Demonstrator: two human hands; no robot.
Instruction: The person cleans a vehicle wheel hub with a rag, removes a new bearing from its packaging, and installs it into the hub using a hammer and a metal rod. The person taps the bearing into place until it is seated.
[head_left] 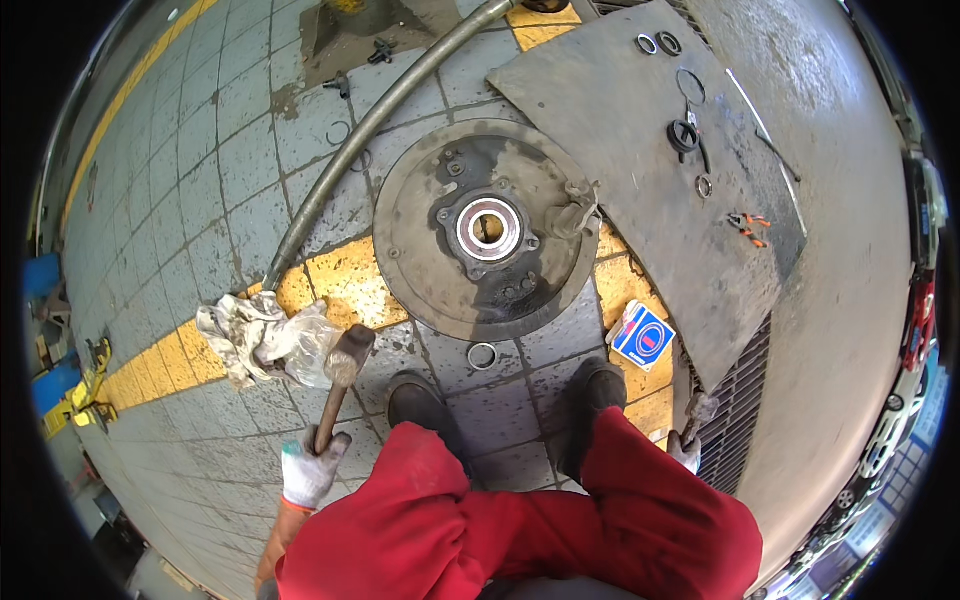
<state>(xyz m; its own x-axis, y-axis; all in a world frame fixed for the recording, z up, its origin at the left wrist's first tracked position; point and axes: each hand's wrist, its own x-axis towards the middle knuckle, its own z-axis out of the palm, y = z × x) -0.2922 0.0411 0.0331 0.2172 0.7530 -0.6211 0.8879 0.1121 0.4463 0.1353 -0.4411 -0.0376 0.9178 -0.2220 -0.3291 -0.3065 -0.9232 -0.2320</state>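
My left hand [308,474], in a white and grey work glove, is closed round the wooden handle of a hammer [351,357], its head up and tilted away from me. My right hand [684,454], also gloved, is partly hidden by my right knee. It grips a short dark tool with a lumpy grey end [702,408], whose kind I cannot make out. Between and beyond my boots lies a large round metal backing plate [415,255]. A ring-shaped bearing [489,229] sits in the hub at its middle. Neither hand touches the plate.
A steel ring [482,356] lies before my boots. A blue box [642,336] is at right. Rags [245,335] and a long pipe [345,160] lie left. A dark mat [600,95] carries orange-handled pliers [749,228] and several rings. A floor grate [738,420] runs beside it.
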